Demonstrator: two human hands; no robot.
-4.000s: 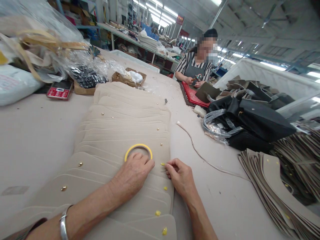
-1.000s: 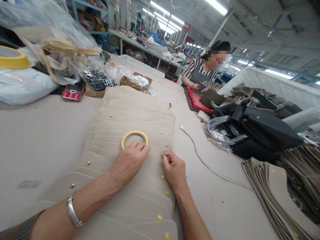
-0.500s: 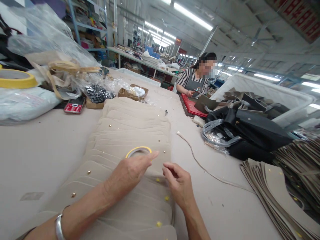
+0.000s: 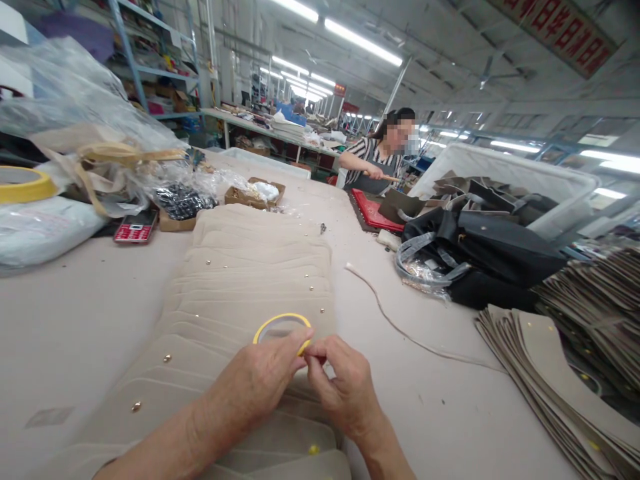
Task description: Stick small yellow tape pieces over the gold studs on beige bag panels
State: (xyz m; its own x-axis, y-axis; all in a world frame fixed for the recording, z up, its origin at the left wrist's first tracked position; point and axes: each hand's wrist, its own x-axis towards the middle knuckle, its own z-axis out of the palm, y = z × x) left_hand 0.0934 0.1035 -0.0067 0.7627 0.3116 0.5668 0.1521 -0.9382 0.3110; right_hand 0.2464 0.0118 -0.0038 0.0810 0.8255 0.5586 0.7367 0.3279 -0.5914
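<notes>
My left hand is closed around a roll of yellow tape, held on edge above the beige panels. My right hand pinches at the roll's near right edge, its fingertips meeting those of the left; the bit of tape between them is mostly hidden. Below both hands lie overlapping beige panels in a long fanned row. Small gold studs dot the panels along both sides. A yellow tape piece sticks to a panel near the bottom edge.
On the right lie a thin cord, black bags and stacked panels. A white crate stands behind. At the left are a phone, small boxes and a larger yellow tape roll. A co-worker sits opposite.
My right hand has moved left to meet the left hand at the tape roll; they were apart before. The view has shifted slightly. The co-worker now holds a stick-like tool.
</notes>
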